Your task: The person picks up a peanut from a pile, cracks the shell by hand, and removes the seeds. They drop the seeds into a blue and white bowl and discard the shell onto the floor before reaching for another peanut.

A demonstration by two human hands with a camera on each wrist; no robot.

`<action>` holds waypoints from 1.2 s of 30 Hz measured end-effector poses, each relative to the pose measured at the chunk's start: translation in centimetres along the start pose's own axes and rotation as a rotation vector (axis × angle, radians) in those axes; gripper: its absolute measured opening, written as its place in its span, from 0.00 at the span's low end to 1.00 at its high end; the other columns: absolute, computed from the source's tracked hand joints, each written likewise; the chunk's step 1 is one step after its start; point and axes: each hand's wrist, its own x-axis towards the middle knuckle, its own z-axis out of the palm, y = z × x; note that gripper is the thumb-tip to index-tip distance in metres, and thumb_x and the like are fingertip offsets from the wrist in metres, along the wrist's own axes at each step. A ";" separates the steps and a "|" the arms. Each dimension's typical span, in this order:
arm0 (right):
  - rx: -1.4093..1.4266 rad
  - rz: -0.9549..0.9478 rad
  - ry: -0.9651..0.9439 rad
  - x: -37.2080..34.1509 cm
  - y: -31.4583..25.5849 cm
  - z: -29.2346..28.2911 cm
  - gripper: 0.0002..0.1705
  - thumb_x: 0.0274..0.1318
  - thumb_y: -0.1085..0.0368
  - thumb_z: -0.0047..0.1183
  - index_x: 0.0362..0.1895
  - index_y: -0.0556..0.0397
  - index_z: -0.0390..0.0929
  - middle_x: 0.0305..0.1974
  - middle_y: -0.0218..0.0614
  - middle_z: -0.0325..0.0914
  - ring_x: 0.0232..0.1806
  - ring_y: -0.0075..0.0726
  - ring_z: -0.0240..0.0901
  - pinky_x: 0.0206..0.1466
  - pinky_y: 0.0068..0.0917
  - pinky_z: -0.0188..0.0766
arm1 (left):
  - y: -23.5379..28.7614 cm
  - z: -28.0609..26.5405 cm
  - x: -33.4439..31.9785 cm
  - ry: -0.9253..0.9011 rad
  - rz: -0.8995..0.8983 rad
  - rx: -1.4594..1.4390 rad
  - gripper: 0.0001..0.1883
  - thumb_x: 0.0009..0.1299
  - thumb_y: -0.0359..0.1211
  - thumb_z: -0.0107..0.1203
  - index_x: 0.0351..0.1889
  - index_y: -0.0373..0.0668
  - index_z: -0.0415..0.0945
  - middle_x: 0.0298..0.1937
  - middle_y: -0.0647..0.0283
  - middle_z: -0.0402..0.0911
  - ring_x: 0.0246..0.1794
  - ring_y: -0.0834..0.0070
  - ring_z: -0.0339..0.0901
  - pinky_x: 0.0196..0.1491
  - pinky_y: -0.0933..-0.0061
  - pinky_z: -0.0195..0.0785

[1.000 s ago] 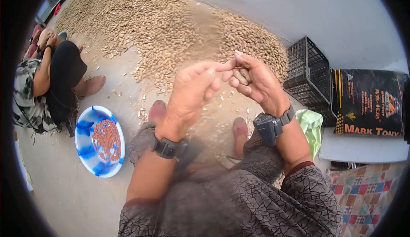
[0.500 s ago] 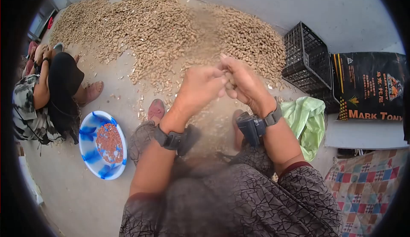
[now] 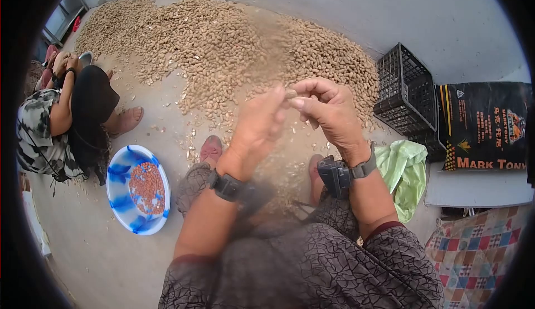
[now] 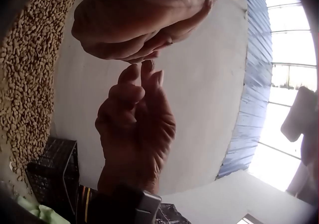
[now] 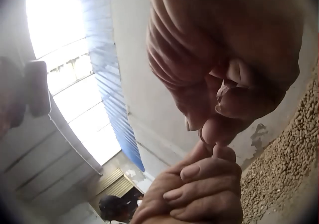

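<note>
A peanut [image 3: 290,93] lies between the fingertips of both hands, in front of the body. Thumb and forefinger of the right hand [image 3: 336,117] pinch it from the right, its other fingers curled below. The left hand [image 3: 257,128], blurred, has its fingers curled and its fingertips on the peanut's left end. In the left wrist view the right hand [image 4: 137,122] reaches up to the left hand [image 4: 144,22]. Pale pieces [image 5: 225,88] show within the curled fingers of the right hand [image 5: 224,39], whose fingertips meet the left hand [image 5: 202,191].
A large peanut heap [image 3: 212,44] spreads along the wall. At left stands a blue-and-white basin [image 3: 116,189] with reddish kernels [image 3: 147,186]; beyond it sits another person [image 3: 47,128]. Black crates [image 3: 405,89], a green bag [image 3: 398,169] and a black sack [image 3: 485,125] are at right.
The right hand has turned from cupping several peanuts in its upturned palm to pinching one at its fingertips. The left hand has stayed close beside it, its fingertips now on that peanut.
</note>
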 end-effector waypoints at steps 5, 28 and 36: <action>-0.112 -0.085 -0.014 0.1 -0.2 0.7 0.12 0.47 0.71 0.58 0.37 0.63 0.77 0.28 0.33 0.78 0.27 0.19 0.72 0.27 0.15 0.69 | -0.2 0.5 -0.9 -0.060 -0.039 -0.001 0.15 0.70 0.47 0.49 0.35 0.45 0.76 0.21 0.79 0.65 0.17 0.93 0.54 0.17 0.90 0.44; -0.115 -0.201 0.069 0.1 1.0 1.4 0.08 0.45 0.69 0.59 0.20 0.59 0.75 0.18 0.31 0.75 0.21 0.18 0.68 0.23 0.17 0.63 | 0.4 0.2 -2.0 -0.257 -0.005 -0.053 0.10 0.70 0.36 0.46 0.36 0.41 0.75 0.30 0.76 0.69 0.25 0.92 0.58 0.23 0.89 0.49; -0.069 -0.113 -0.111 -0.1 -1.0 0.9 0.06 0.47 0.70 0.59 0.24 0.60 0.76 0.20 0.30 0.76 0.23 0.19 0.71 0.26 0.16 0.67 | 0.8 0.7 -1.8 -0.108 -0.016 -0.135 0.11 0.72 0.36 0.45 0.34 0.40 0.73 0.26 0.70 0.72 0.20 0.90 0.63 0.19 0.91 0.52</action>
